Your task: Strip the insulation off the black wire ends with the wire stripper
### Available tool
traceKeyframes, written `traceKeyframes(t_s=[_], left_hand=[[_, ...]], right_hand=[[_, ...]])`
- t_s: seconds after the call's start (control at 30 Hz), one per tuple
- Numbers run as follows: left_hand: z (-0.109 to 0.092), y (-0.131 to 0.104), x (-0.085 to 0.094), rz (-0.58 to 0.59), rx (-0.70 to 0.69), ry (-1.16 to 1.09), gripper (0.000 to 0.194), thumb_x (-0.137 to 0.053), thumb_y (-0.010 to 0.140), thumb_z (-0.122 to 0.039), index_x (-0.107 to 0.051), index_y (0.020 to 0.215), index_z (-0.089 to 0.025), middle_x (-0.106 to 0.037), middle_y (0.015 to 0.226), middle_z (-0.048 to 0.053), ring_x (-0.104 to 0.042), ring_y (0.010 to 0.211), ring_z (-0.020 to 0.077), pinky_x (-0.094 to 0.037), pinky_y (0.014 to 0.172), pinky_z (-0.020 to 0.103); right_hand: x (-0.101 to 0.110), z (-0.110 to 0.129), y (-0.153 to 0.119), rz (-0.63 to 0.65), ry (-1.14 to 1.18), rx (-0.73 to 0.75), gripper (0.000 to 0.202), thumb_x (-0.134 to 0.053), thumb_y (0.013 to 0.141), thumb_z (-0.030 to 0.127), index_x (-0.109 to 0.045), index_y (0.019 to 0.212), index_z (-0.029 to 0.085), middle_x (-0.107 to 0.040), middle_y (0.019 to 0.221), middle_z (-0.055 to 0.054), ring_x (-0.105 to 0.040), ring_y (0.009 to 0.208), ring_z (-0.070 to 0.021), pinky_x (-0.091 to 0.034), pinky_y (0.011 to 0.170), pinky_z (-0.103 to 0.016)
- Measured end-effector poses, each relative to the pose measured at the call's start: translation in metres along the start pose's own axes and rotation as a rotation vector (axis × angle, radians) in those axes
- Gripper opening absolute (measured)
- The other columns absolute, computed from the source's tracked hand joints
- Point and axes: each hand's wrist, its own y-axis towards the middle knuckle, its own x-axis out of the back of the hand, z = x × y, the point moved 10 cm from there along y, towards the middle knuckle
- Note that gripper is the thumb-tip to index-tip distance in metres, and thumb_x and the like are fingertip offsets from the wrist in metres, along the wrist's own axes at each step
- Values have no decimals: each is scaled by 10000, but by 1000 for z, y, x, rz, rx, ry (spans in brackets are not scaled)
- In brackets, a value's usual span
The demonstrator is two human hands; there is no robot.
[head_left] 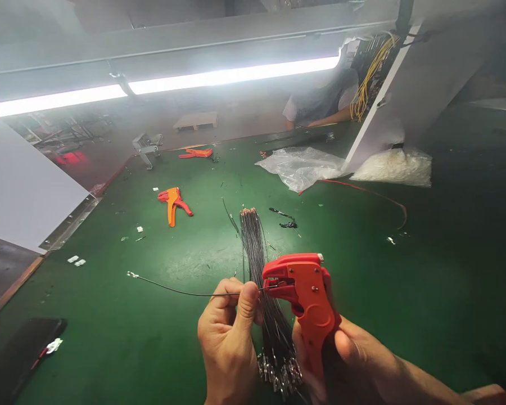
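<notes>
Dark slab: flat dark object [34,349], far left of the left fingers and nearer the bench's [122,332] front, a white piece at its right edge.
White bits: two small pieces [76,261], well left of the left fingers.
Wire: one thin dark wire [194,294], reaching leftward from the left fingers to a pale tip; its other end enters the mouth of the held pliers, just right of those fingers.
Orange pliers: one pair [174,206] beyond and left of the left fingers, another [196,153] farther beyond.
Left hand: the person's left hand [230,343], thumb and fingers pinching the wire.
Wire bundle: many dark wires [255,247], passing behind and right of the left fingertips.
Plastic bag: clear sheet [301,166], well beyond the right fingers.
Held pliers: red pliers [314,298], jaws parted, handle inside the right fingers.
Right hand: right hand [358,351], wrapped around that handle.
</notes>
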Motion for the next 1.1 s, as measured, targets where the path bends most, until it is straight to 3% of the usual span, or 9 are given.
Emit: traceKeyframes(t_s=[0.33,0.53,0.63,0.73,0.8,0.87,1.0,1.1], left_hand=[[-3,0,-2,19,-31,-4,348,-712,868,-375,-570,619,-178,-481,559,-48,-444,519,71,-378,504,185],[-9,0,-2,50,-103,56,347,-656,918,-320,-540,619,-185,-465,568,-47,-443,538,77,-369,527,199],[-18,-3,-2,53,-197,127,294,-617,939,-249,-544,658,-198,-451,581,-46,-436,551,93,-359,527,225],[-36,-11,-2,34,-393,217,179,-618,913,-148,-595,753,-224,-475,618,-41,-450,602,120,-362,553,259],[-44,-17,-5,52,-497,270,174,-612,895,-97,-610,792,-237,-492,625,-39,-458,628,135,-367,574,280],[-47,-20,-11,90,-553,318,196,-593,886,-59,-610,812,-240,-508,626,-41,-465,630,138,-371,589,297],[-55,-25,-14,73,-669,393,217,-591,859,-10,-616,838,-225,-548,636,-53,-491,613,125,-369,616,321],[-61,-25,-7,-12,-702,372,206,-598,856,-14,-631,860,-217,-564,635,-56,-504,605,121,-359,599,323]], right_hand=[[-5,5,2,23,-67,1,602,-649,819,682,-621,737,86,-541,599,-19,-496,536,-97,-404,525,-196],[3,1,-1,3,55,-10,508,-665,850,618,-585,924,122,-519,600,23,-456,489,-80,-432,490,-189],[5,4,-3,-15,52,2,489,-686,845,583,-596,960,117,-563,677,-11,-534,595,-115,-465,598,-243],[11,19,-6,-124,-116,37,538,-698,847,549,-573,1195,158,-647,929,-79,-614,792,-192,-490,748,-345],[15,34,-9,-192,-265,86,570,-672,872,533,-507,1319,221,-654,1020,-82,-618,862,-219,-491,786,-377],[15,46,-11,-223,-337,120,506,-650,891,496,-513,1310,248,-651,1016,-70,-617,860,-224,-502,774,-381],[10,53,-11,-177,-269,145,345,-651,877,435,-615,1126,199,-625,1028,-88,-639,804,-225,-530,722,-396],[1,45,-11,-82,-221,105,421,-673,865,408,-578,1213,192,-639,1035,-101,-657,789,-227,-528,701,-393]])
